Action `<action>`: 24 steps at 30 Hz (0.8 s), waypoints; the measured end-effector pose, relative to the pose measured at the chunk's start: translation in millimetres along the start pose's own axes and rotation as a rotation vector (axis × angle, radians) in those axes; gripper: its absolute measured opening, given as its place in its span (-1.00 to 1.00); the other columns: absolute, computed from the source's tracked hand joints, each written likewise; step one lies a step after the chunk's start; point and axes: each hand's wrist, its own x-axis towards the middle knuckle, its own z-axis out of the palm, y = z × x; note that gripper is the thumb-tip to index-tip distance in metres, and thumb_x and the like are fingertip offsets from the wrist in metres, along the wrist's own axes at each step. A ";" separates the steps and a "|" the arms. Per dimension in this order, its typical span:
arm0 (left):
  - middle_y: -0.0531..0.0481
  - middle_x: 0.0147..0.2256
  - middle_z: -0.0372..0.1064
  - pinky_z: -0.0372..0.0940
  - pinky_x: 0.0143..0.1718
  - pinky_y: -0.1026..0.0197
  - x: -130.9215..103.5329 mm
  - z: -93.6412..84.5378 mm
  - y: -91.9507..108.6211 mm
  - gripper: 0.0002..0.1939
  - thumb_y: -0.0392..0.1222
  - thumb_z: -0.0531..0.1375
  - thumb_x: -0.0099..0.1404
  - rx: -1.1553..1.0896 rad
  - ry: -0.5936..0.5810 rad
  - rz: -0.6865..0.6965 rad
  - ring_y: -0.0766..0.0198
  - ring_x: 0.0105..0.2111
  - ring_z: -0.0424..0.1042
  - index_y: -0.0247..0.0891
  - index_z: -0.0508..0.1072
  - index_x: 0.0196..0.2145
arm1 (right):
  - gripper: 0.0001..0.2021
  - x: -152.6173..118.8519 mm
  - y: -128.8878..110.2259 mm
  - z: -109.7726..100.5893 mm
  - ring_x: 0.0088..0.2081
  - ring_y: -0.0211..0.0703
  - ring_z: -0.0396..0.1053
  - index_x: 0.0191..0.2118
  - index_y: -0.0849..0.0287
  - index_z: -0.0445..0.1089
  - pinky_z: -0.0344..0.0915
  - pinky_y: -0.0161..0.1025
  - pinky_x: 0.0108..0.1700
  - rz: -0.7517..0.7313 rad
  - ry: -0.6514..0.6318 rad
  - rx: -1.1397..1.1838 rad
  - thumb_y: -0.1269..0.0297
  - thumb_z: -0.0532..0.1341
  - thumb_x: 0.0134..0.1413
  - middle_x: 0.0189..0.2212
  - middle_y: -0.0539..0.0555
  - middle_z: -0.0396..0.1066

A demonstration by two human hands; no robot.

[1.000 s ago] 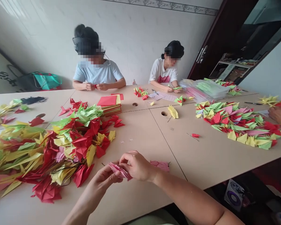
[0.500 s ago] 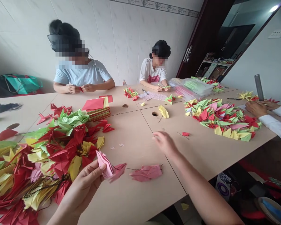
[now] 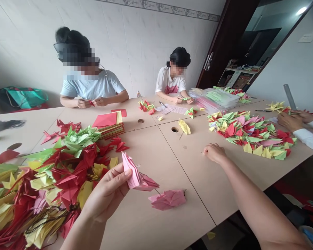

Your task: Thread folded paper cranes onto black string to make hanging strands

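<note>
My left hand [image 3: 111,187] is closed on a pink folded-paper bundle [image 3: 133,173], pinched between thumb and fingers above the table. A second pink bundle [image 3: 168,200] lies on the table just right of it, with a dark thread end at its right side. Farther right, my right hand [image 3: 214,152] rests low at the tabletop, fingers pressed together, with a thin needle [image 3: 202,152] sticking out at its fingertips. The small red piece near there is hidden by this hand.
A big heap of red, green and yellow folded papers [image 3: 67,170] fills the left side. Stacked paper sheets [image 3: 108,125] stand behind it. Another heap [image 3: 250,133] lies right, near a co-worker's hands [image 3: 292,119]. Two people sit opposite. The table [image 3: 135,225] has round holes.
My right hand has moved right and down onto the needle and red piece, its fingers now closed. My left hand has lifted the pink bundle slightly up and right.
</note>
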 end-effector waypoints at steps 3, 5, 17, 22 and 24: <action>0.00 -0.50 0.46 0.36 -0.38 0.33 4.2 4.1 4.8 -0.89 -0.22 0.34 0.08 -0.039 -0.005 -0.003 0.33 -0.49 0.42 -0.32 0.53 -0.43 | -0.87 6.7 -4.9 -6.8 -0.05 -0.06 0.27 -0.36 0.25 0.39 0.18 -0.04 -0.03 -0.057 -0.067 -0.046 0.29 0.20 0.12 -0.20 0.08 0.38; 0.01 -0.53 0.45 0.35 -0.42 0.35 5.9 7.6 8.6 -0.88 -0.22 0.34 0.08 -0.055 -0.026 -0.004 0.35 -0.52 0.41 -0.32 0.52 -0.46 | -0.88 7.6 -9.2 -9.3 -0.06 -0.08 0.28 -0.39 0.25 0.38 0.18 -0.04 -0.02 -0.093 -0.079 -0.060 0.31 0.21 0.10 -0.22 0.07 0.39; 0.04 -0.49 0.44 0.35 -0.37 0.35 3.4 1.9 17.7 -0.94 -0.27 0.28 0.17 -0.229 -0.133 0.030 0.38 -0.48 0.43 -0.32 0.50 -0.39 | -0.82 -27.5 -91.7 -45.3 -0.44 -0.22 0.31 -0.39 0.13 0.21 0.20 -0.30 -0.40 -0.363 0.015 0.403 0.30 -0.07 0.16 -0.45 0.01 0.37; 0.02 -0.49 0.44 0.34 -0.39 0.36 -3.6 -3.0 20.9 -0.94 -0.29 0.24 0.21 -0.277 -0.145 0.053 0.39 -0.50 0.42 -0.34 0.49 -0.37 | -0.87 -76.0 -177.2 -80.4 -0.52 -0.31 0.25 -0.35 0.12 0.25 0.21 -0.34 -0.45 -0.681 -0.195 1.379 0.19 0.17 0.12 -0.54 -0.08 0.24; 0.01 -0.50 0.44 0.33 -0.40 0.36 -6.8 -4.1 21.9 -0.94 -0.29 0.24 0.20 -0.292 -0.142 0.062 0.38 -0.50 0.42 -0.35 0.48 -0.37 | -0.93 -94.8 -201.9 -88.9 -0.57 -0.37 0.21 -0.30 0.08 0.29 0.18 -0.37 -0.50 -0.791 -0.289 1.614 0.24 0.20 0.13 -0.51 -0.09 0.28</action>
